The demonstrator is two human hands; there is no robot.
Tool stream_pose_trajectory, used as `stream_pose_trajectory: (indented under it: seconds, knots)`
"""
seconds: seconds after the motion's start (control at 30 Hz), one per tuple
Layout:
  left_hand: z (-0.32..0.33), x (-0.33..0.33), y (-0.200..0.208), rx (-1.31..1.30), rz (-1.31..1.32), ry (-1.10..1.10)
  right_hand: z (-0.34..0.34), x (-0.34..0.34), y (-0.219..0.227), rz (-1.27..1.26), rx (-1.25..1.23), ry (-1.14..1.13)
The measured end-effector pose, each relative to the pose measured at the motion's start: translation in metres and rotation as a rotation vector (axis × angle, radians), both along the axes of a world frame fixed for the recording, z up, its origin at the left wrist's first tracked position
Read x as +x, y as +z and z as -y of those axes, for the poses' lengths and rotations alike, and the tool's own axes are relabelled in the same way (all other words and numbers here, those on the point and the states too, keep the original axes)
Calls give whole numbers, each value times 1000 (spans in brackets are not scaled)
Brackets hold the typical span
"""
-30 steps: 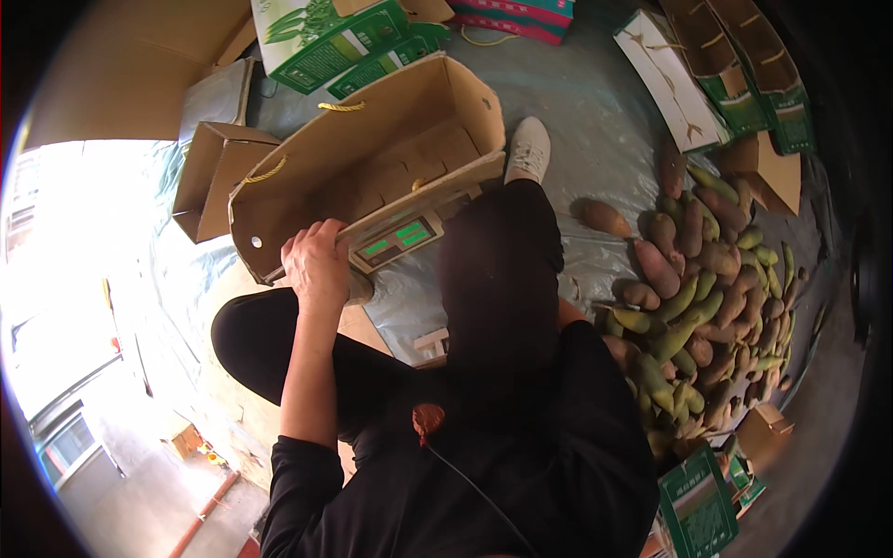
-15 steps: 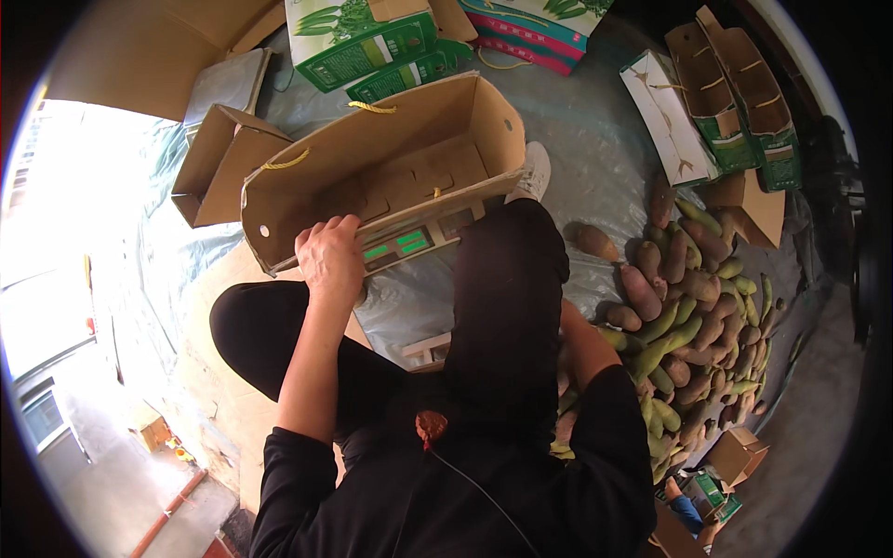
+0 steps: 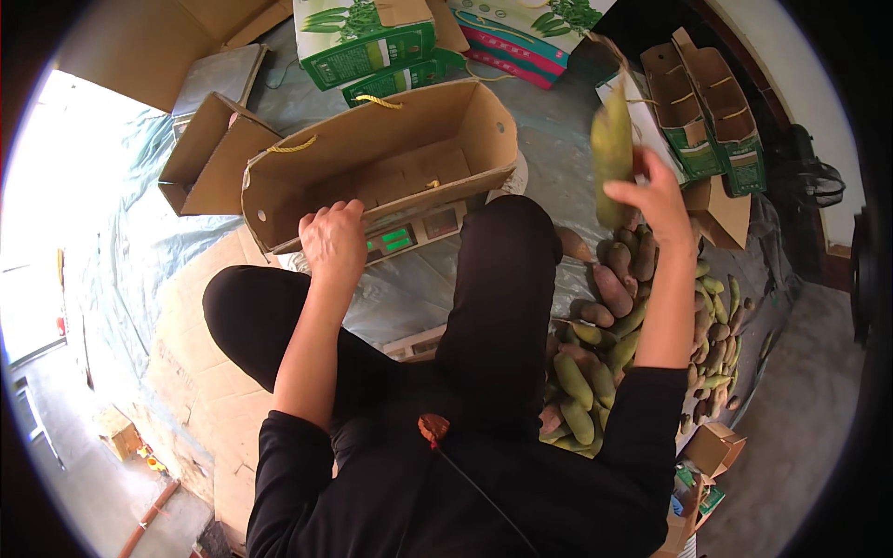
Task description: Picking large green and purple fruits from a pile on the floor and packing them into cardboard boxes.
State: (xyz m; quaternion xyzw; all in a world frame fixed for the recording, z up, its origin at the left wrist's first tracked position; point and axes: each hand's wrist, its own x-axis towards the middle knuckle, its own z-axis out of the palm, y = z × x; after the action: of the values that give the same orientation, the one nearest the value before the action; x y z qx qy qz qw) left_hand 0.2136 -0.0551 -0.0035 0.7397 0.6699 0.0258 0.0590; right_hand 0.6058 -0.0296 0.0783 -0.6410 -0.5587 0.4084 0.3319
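My left hand (image 3: 333, 244) is closed over the near rim of a long open carton (image 3: 372, 172) with yellow rope handles. That carton sits on a scale whose display (image 3: 391, 239) glows green; its inside looks bare brown cardboard. Up at the right, my right hand (image 3: 656, 200) grips a long green radish (image 3: 611, 153), held upright above the pile. Below lies the heap of green radishes (image 3: 574, 386) mixed with reddish-brown roots (image 3: 612, 290), part of it hidden by my right forearm.
Green printed cartons (image 3: 367, 46) and a pink-and-teal box (image 3: 512, 51) stand at the back. Narrow open boxes (image 3: 707, 112) are at the back right, near a black fan (image 3: 809, 172). A small brown box (image 3: 209, 163) lies left of the long carton. Plastic sheeting covers the floor.
My right hand has risen from beside my right knee, up and to the right, and now shows a green radish in its grip. My left hand stays on the carton rim.
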Motion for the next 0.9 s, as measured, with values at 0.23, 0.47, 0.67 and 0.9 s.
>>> stream_pose_trajectory:
  seconds: [0.23,0.47,0.67,0.9]
  knots:
    - [5,-5,-9,99,20,-17,-67,-138,13,373,439,469]
    - [1,-1,-9,-30,-32,-14,-84,-224,-50,826,226,775]
    - [-4,4,-12,88,-105,-53,-90,-211,-86,882,57,754]
    - [-1,-5,-9,-15,-146,-8,-56,-126,14,331,233,531]
